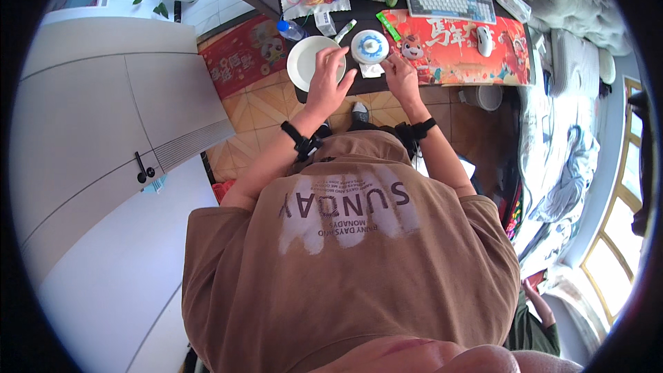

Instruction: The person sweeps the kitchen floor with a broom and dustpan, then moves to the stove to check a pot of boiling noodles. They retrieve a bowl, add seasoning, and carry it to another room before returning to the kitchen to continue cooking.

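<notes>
My left hand [330, 79] is over the right side of a white round dish [302, 62], fingers apart and holding nothing. Whether its fingertips touch the dish is unclear. To the right of the dish stands a white round lidded pot [370, 47] with a blue pattern and a knob on its lid. My right hand [402, 79] is close by the pot's lower right edge, thumb and fingers drawn together. Anything between those fingertips is too small to make out. Just below the pot lies a small white packet or tissue [372, 70].
A green packet [388, 26], a white tube [345, 31], a small box [325, 24] and a blue-capped bottle [291, 30] surround the dish and pot. A keyboard [449, 4] and mouse [484, 41] rest around a red desk mat [461, 65]. Another person's arm [539, 303] shows at lower right.
</notes>
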A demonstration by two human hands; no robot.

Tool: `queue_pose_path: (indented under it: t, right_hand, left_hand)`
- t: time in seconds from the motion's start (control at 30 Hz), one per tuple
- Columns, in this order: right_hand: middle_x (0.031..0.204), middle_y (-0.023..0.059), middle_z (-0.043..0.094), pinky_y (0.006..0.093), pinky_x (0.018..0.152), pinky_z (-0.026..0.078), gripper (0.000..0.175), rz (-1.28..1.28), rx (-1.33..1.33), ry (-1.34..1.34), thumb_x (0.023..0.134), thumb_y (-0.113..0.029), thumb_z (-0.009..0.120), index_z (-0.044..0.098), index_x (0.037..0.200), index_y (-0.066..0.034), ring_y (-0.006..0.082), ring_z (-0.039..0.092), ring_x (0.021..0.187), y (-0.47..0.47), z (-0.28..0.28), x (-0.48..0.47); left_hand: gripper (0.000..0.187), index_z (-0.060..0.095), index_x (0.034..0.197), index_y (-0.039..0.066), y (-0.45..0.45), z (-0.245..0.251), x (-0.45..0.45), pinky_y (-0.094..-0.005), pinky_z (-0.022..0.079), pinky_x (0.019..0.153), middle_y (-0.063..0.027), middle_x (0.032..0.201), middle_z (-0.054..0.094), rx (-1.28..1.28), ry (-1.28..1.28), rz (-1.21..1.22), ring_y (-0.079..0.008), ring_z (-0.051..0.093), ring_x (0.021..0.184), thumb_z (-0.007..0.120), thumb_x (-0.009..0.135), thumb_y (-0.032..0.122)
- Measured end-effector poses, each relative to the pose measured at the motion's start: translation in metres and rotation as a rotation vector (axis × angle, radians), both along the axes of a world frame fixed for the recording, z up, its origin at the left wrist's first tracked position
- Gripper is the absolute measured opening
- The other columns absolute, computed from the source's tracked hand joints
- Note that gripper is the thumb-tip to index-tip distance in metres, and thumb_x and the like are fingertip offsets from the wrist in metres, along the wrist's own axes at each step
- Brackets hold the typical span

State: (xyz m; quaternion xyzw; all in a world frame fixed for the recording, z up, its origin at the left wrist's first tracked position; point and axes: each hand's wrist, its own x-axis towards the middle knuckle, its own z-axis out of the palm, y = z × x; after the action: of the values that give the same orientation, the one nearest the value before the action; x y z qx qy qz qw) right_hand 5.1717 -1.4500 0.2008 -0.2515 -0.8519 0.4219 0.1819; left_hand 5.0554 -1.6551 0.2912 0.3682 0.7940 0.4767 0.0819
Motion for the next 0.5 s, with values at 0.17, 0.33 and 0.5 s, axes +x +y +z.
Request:
queue_pose_path:
  t: [0.17,0.33,0.5]
  right_hand:
    - [0.088,0.026,0.074,0.053,0.079,0.057,0.029,-0.133,-0.048,-0.14,0.101,-0.032,0.072,0.071,0.096,-0.0027,0.047,0.073,0.088,0.035,-0.06,-0.048]
    - [0.092,0.023,0.077,0.0488,0.08,0.057,0.028,-0.152,-0.027,-0.131,0.1,-0.032,0.074,0.076,0.102,-0.004,0.0423,0.075,0.091,0.046,-0.1,-0.07]
    - [0.097,0.0208,0.078,0.0466,0.082,0.058,0.032,-0.233,-0.115,-0.211,0.099,-0.036,0.076,0.079,0.102,-0.0042,0.038,0.076,0.091,0.036,-0.107,-0.08]
  left_hand:
    - [0.03,0.071,0.132,0.006,-0.078,-0.051,-0.014,-0.0318,0.057,0.085,-0.0092,0.122,0.066,-0.055,-0.332,0.106,-0.0176,0.069,0.093,0.072,0.103,0.009]
    - [0.02,0.077,0.12,0.003,-0.18,-0.098,-0.009,-0.0302,0.057,0.082,-0.0061,0.1,0.077,-0.174,-0.615,0.296,-0.0143,0.071,0.089,0.068,0.108,0.015]
    - [0.023,0.076,0.12,0.0,-0.267,-0.118,0.014,-0.0295,0.058,0.079,-0.005,0.101,0.078,-0.243,-0.819,0.369,-0.0133,0.072,0.087,0.068,0.108,0.018]
